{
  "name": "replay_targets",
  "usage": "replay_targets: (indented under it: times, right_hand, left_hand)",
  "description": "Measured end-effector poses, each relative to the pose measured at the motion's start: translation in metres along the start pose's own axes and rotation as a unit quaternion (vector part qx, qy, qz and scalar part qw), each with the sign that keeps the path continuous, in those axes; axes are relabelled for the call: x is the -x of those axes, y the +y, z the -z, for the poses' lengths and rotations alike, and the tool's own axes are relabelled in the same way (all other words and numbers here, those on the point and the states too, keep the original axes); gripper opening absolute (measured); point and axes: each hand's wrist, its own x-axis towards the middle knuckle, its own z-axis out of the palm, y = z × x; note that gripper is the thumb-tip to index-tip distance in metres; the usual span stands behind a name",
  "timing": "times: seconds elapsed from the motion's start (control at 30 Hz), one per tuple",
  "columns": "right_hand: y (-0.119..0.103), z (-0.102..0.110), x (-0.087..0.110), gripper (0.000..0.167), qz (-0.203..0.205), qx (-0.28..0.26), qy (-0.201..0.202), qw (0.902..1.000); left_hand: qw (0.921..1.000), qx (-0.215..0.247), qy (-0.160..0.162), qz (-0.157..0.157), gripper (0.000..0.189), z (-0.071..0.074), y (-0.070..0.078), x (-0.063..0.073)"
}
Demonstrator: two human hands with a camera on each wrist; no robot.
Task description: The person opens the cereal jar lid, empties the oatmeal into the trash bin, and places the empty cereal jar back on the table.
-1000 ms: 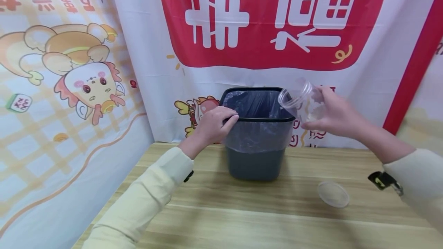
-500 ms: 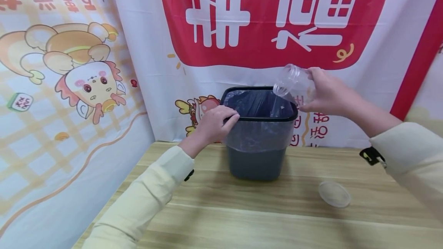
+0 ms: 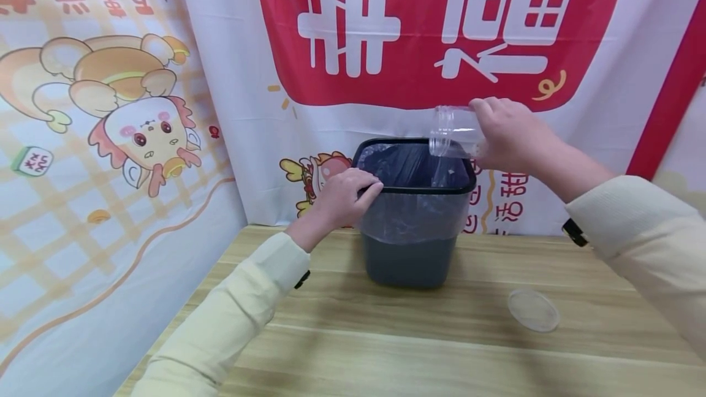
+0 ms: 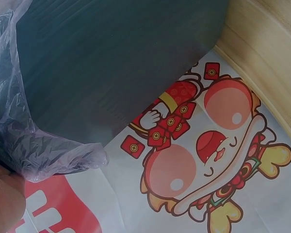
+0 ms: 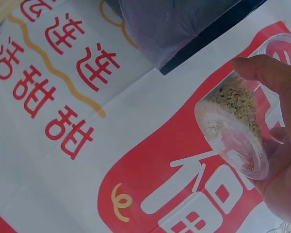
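Observation:
My left hand point(image 3: 343, 198) grips the near left corner of a dark trash bin's point(image 3: 408, 262) black rim. The bin stands upright on the table, its clear plastic liner point(image 4: 70, 158) folded over the rim. Above the rim's right side, my right hand point(image 3: 510, 133) holds a clear plastic jar point(image 3: 456, 130) lying nearly level, with its uncovered mouth pointing left over the bin. Small tan flakes point(image 5: 238, 104) lie inside the jar in the right wrist view. A small pale speck shows on the liner inside the bin. The bin's bottom is hidden.
A round clear lid point(image 3: 533, 310) lies flat on the wooden table point(image 3: 386, 360), right of the bin. Behind the bin hangs a white cloth point(image 3: 325, 121) with a red print, and a patterned cloth point(image 3: 72, 201) covers the left side.
My right hand has risen and moved left, tipping the jar from mouth-up slant to nearly level. A pale speck has appeared inside the bin. The left hand stays on the rim.

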Motion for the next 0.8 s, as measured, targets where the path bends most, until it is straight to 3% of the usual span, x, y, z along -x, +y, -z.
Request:
replay_targets:
  times: [0.33, 0.8]
  right_hand:
    - [0.001, -0.008, -0.012, 0.103, 0.101, 0.122, 0.011, 0.9873]
    - [-0.005, -0.012, -0.019, 0.099, 0.159, 0.235, -0.011, 0.9588]
  left_hand:
    - [1.0000, 0.002, -0.001, 0.002, 0.029, 0.000, 0.001, 0.001]
    - [1.0000, 0.001, 0.004, -0.004, 0.028, -0.001, 0.000, 0.000]
